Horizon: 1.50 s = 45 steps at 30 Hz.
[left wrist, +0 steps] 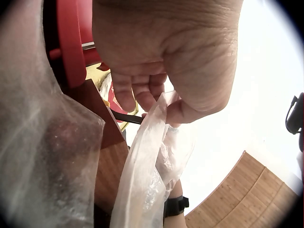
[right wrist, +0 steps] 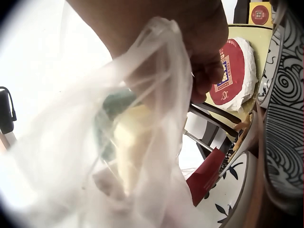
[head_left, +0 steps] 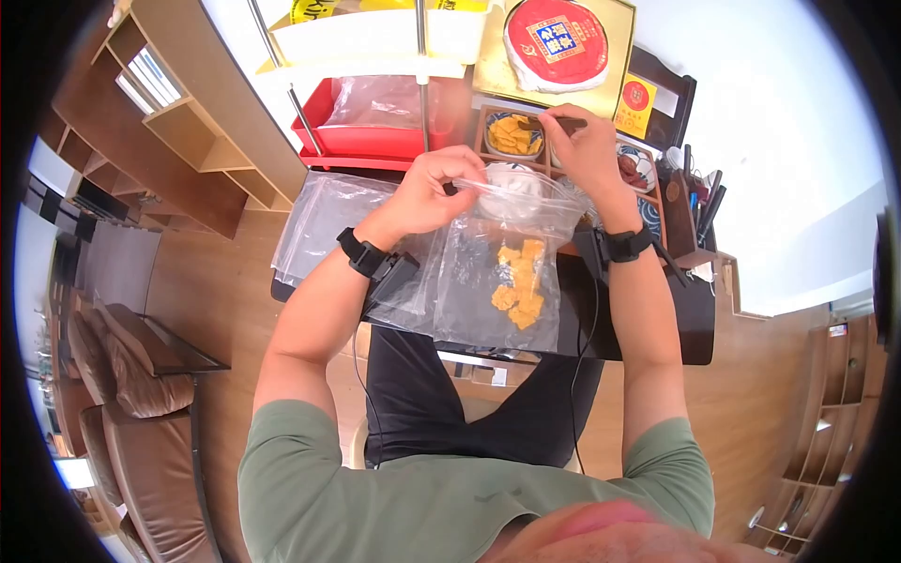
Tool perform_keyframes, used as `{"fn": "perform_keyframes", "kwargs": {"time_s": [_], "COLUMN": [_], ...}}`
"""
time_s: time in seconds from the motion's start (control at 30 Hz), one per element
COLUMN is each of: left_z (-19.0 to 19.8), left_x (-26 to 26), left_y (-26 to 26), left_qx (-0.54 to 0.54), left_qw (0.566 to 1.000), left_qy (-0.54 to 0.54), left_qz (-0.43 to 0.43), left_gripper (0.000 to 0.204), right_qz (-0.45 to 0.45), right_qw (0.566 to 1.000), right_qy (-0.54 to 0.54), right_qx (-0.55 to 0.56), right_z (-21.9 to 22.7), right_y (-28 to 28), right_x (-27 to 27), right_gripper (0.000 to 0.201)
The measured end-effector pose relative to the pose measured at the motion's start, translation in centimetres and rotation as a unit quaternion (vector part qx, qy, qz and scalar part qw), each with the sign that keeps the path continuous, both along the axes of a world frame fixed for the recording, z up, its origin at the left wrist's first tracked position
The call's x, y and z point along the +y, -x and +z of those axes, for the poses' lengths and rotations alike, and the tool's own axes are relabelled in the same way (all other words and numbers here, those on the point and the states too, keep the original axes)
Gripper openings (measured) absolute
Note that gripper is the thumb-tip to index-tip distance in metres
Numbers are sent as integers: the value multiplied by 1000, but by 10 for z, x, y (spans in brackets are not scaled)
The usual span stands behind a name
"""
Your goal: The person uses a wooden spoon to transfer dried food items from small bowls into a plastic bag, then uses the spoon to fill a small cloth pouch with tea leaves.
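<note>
Wooden tray [head_left: 526, 165]: my landmark, on the black worktop [head_left: 648, 324], with patterned bowls in its compartments.
Left hand [head_left: 434, 192]: gripping, thumb and fingers pinching the mouth of the clear bag [head_left: 462, 291], just beside the tray's near left part.
Right hand [head_left: 591, 155]: gripping the black tongs [right wrist: 213, 117] above the tray, fingers curled round them.
Tongs: 2 dark arms reaching down to the yellow pieces [head_left: 513, 134] in the tray's far left bowl; whether the tips have closed on a piece, I cannot tell.
Clear bag: lower part flat on the worktop, nearer me than the tray, its mouth lifted at the tray's near side; several yellow pieces [head_left: 524, 281] lie inside.
Spare bags [head_left: 328, 216]: flat on the worktop, left of the tray.
Red bin [head_left: 455, 108]: left of the tray, farther from me.
Step in hand: I judge I am partway through bagging, picking up more pieces with the tongs.
Next move: calls for a light, sure pinch, then a short carry from the tray into the bag, while my left hand keeps its mouth parted.
</note>
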<state>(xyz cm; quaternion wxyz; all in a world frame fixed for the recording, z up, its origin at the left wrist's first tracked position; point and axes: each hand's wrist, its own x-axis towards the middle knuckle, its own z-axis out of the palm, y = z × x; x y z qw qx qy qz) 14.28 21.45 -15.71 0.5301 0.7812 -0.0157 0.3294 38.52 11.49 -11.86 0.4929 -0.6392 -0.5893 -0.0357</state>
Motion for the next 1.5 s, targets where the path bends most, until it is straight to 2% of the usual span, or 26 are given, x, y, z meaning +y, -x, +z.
{"fn": "perform_keyframes", "kwargs": {"time_s": [0.1, 0.17, 0.3, 0.4, 0.47, 0.5, 0.6, 0.7, 0.77, 0.87, 0.9, 1.0, 1.03, 1.1, 1.13, 1.37, 1.43, 1.47, 1.5], "left_z": [0, -1, 0, -2, -1, -2, -3, -4, -4, -5, -3, -3, -3, -2, -2, -1, 0, -1, -2], "left_x": [0, 1, 0, 1, 1, 1, 2, 2, 3, 3, 3, -2, 0, 2, 1, 0, 0, 0, 0], "left_y": [0, -1, 0, 0, 0, 0, 0, -1, -1, -1, -2, 0, 1, 0, -1, 0, 0, -1, -1], "left_qx": [2, 1, 4, 1, 2, 2, 8, -3, -3, -3, -3, -1, 5, 7, 6, 12, 13, 6, 0], "left_qw": [1000, 1000, 1000, 1000, 1000, 1000, 1000, 1000, 1000, 1000, 1000, 1000, 1000, 1000, 1000, 1000, 1000, 1000, 999], "left_qy": [-1, -7, -7, -9, -7, -6, 6, 19, 15, 12, 9, 24, 8, -11, 0, 16, 3, 19, 36], "left_qz": [12, 15, 15, 13, 13, 13, 2, -13, -14, -14, -15, 2, 3, 2, 5, 5, 9, 4, -2], "left_gripper": [17, 17, 18, 18, 19, 19, 17, 17, 18, 18, 18, 17, 18, 19, 18, 19, 19, 19, 19], "right_qz": [11, 4, 17, 17, 44, 44, 8, 175, 192, 278, 277, 340, 339, 354, 320, 316, 219, 205, 205], "right_qw": [1000, 1000, 1000, 999, 994, 994, 997, 952, 952, 936, 937, 897, 899, 883, 880, 900, 940, 956, 956], "right_qy": [-22, 13, 5, 1, -89, -89, -24, -10, -8, 91, 88, 211, 207, 272, 303, 243, 143, 72, 71], "right_qx": [-9, 7, 1, 32, 39, 39, 78, 252, 240, 194, 193, 187, 183, 149, 178, 174, 218, 197, 197], "right_z": [-6, -7, -4, -7, -8, -4, 15, 35, 39, 45, 48, 48, 50, 54, 57, 61, 53, 47, 41], "right_y": [-5, -5, -3, -8, -13, -14, -23, -32, -36, -35, -28, -15, -16, -16, -17, -22, -25, -27, -23], "right_x": [3, 3, 1, 4, 8, 6, -7, -21, -30, -38, -39, -40, -40, -43, -44, -44, -41, -33, -29], "right_gripper": [20, 15, 15, 15, 17, 17, 17, 17, 18, 16, 16, 13, 13, 13, 15, 15, 12, 12, 12]}}
